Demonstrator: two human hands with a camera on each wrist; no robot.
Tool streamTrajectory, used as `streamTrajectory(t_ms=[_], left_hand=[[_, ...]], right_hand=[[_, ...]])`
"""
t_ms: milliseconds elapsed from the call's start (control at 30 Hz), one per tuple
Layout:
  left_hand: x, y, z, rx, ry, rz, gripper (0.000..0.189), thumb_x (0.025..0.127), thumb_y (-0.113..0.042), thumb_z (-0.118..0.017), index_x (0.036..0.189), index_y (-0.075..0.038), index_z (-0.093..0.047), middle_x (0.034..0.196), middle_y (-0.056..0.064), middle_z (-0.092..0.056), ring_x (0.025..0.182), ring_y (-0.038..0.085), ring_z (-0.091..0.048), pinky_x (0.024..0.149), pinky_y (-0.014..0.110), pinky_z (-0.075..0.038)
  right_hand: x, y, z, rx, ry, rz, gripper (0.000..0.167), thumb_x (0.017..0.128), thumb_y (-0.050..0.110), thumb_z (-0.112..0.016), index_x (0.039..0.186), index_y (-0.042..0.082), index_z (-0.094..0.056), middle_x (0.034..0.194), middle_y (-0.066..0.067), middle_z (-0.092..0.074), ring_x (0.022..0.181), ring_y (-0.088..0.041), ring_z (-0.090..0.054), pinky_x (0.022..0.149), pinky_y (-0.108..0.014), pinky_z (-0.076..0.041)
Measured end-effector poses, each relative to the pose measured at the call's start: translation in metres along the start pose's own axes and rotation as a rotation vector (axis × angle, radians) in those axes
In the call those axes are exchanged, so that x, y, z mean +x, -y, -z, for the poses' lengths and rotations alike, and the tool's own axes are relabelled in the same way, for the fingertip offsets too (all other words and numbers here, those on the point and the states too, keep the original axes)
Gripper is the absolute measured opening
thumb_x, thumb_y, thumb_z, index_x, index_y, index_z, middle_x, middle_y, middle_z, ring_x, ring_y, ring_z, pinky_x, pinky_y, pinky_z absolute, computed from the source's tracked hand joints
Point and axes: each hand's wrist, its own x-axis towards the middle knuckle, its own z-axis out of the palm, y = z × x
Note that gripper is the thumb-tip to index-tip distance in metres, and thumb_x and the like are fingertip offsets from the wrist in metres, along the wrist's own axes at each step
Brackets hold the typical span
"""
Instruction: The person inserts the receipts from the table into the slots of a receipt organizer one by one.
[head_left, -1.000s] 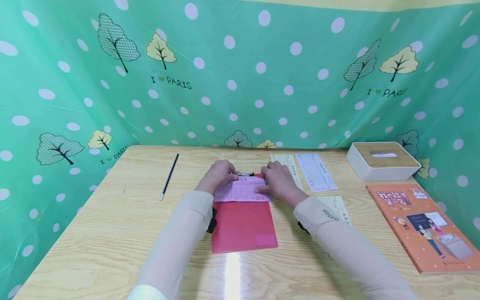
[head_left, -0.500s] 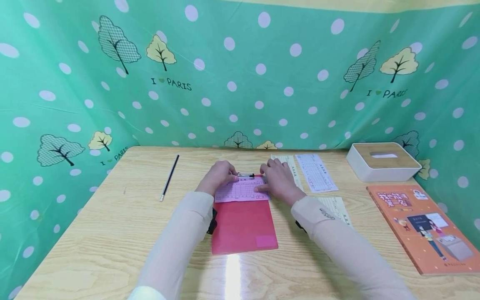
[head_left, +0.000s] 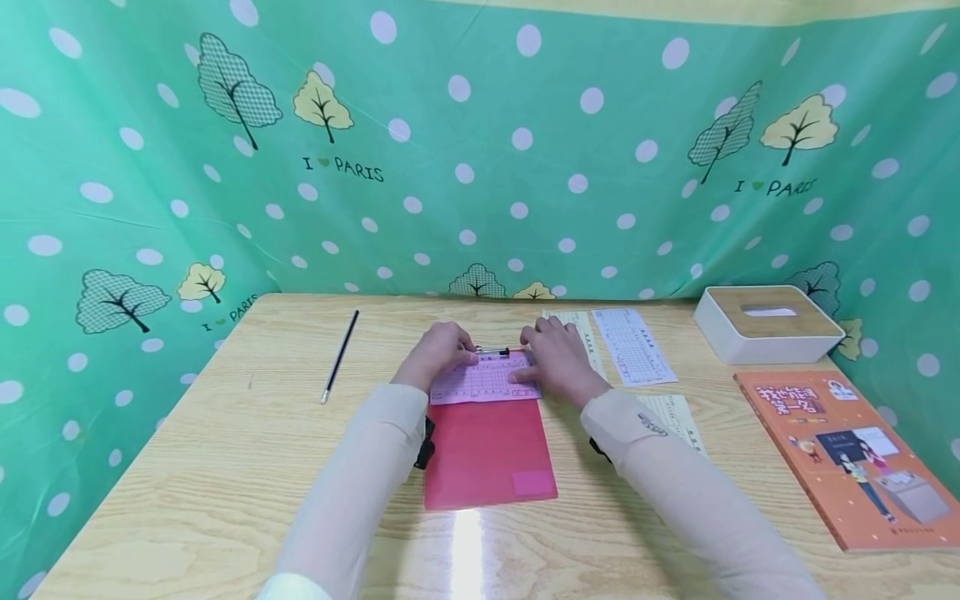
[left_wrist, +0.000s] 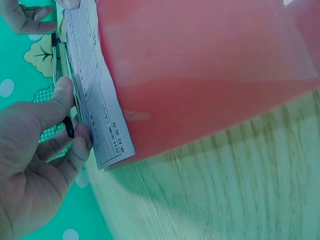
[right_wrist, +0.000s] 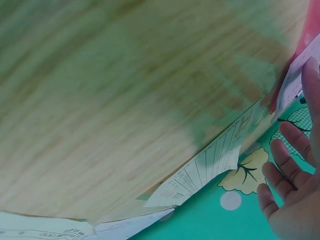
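On the table lies a red clipboard (head_left: 487, 458) with a wire clip (head_left: 492, 351) at its far edge. A pink printed form (head_left: 480, 383) covers the board's far part, its top edge up against the clip. My left hand (head_left: 442, 354) pinches the clip between thumb and fingers; the left wrist view shows the clip's black end (left_wrist: 69, 127) between them. The thumb of my right hand (head_left: 558, 358) presses on the form's right side. In the right wrist view the other fingers (right_wrist: 285, 175) hang loosely curled, apart from the paper.
Right of the clipboard lie a white slip (head_left: 633, 346) and two yellowish slips, one of them (head_left: 671, 417) partly under my right sleeve. A tissue box (head_left: 765, 346) and an orange book (head_left: 847, 458) are farther right. A pencil (head_left: 340, 357) lies left. Behind hangs a green curtain (head_left: 480, 167).
Both hands stay at the far end of the clipboard, almost still. The clip and the form show hardly any shift.
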Motion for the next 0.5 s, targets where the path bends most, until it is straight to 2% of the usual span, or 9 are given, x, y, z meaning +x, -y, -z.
streamTrajectory(t_ms=[133, 267, 500], left_hand=[[-0.0004, 0.0, 0.0003, -0.009, 0.004, 0.01, 0.02, 0.093, -0.013, -0.075, 0.109, -0.002, -0.077, 0.111, 0.013, -0.073, 0.105, 0.027, -0.065, 0.097, 0.04, -0.05], [-0.001, 0.0, 0.0, -0.014, 0.01, 0.027, 0.021, 0.093, -0.015, -0.075, 0.11, -0.003, -0.077, 0.111, 0.012, -0.073, 0.105, 0.026, -0.064, 0.097, 0.04, -0.049], [-0.0009, 0.0, 0.0006, -0.005, 0.012, 0.012, 0.02, 0.093, -0.014, -0.075, 0.11, -0.003, -0.077, 0.111, 0.012, -0.073, 0.108, 0.028, -0.064, 0.099, 0.041, -0.049]], right_hand=[[0.0004, 0.0008, 0.0023, 0.019, 0.009, 0.01, 0.061, 0.078, 0.053, -0.083, 0.117, 0.01, -0.067, 0.113, -0.008, -0.061, 0.107, -0.028, -0.052, 0.092, -0.045, -0.041], [0.0003, 0.001, 0.0023, 0.067, 0.01, 0.057, 0.048, 0.08, 0.045, -0.084, 0.111, 0.011, -0.072, 0.104, -0.005, -0.062, 0.101, -0.026, -0.053, 0.09, -0.044, -0.043], [-0.0024, 0.0008, -0.0019, 0.132, 0.026, 0.124, 0.035, 0.085, 0.036, -0.083, 0.112, 0.014, -0.078, 0.1, -0.001, -0.066, 0.095, -0.022, -0.054, 0.087, -0.042, -0.043]])
